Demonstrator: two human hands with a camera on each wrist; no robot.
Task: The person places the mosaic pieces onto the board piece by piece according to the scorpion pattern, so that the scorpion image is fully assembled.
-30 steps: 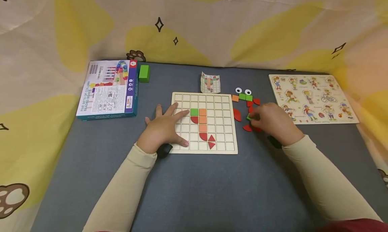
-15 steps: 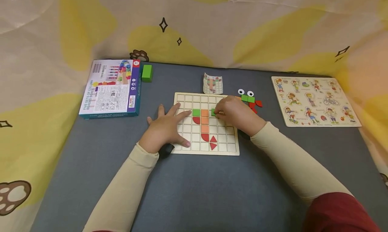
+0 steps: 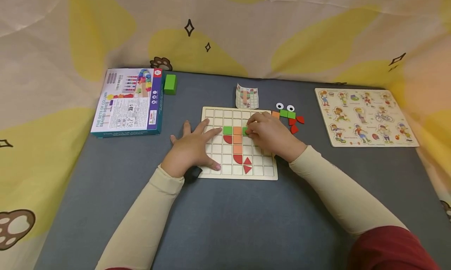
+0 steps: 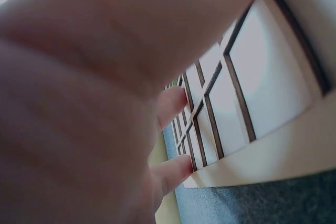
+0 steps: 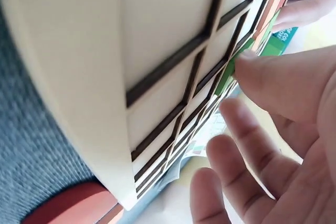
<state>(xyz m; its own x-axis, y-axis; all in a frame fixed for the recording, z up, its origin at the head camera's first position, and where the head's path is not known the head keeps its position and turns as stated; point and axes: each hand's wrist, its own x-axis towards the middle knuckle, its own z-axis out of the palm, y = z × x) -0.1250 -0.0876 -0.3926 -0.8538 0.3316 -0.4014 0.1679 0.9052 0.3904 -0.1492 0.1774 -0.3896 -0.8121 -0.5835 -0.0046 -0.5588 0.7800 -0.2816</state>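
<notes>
A wooden grid board (image 3: 258, 170) lies on the table, holding a green square tile (image 3: 228, 130), a column of orange squares (image 3: 237, 140), red quarter-round pieces (image 3: 238, 159) and two red triangles (image 3: 248, 169). My left hand (image 3: 188, 150) rests on its left side with fingers spread. At the cell right of the orange column, my right hand (image 3: 269, 135) pinches another green square tile (image 5: 228, 72); the thumb touches its face in the right wrist view. In the left wrist view, my left fingertips (image 4: 176, 174) touch the board's edge.
Behind the board stands a small pattern card (image 3: 247, 96). Loose red pieces (image 3: 294, 128), green squares (image 3: 287, 114) and two eye discs (image 3: 280, 106) lie to its right. A picture puzzle (image 3: 366, 119) is far right. A box (image 3: 128, 103) and green block (image 3: 170, 84) lie left.
My right hand has moved left from the loose pieces onto the board, bringing a green square tile, then shifted slightly closer to the orange column. My left hand stays on the board.
</notes>
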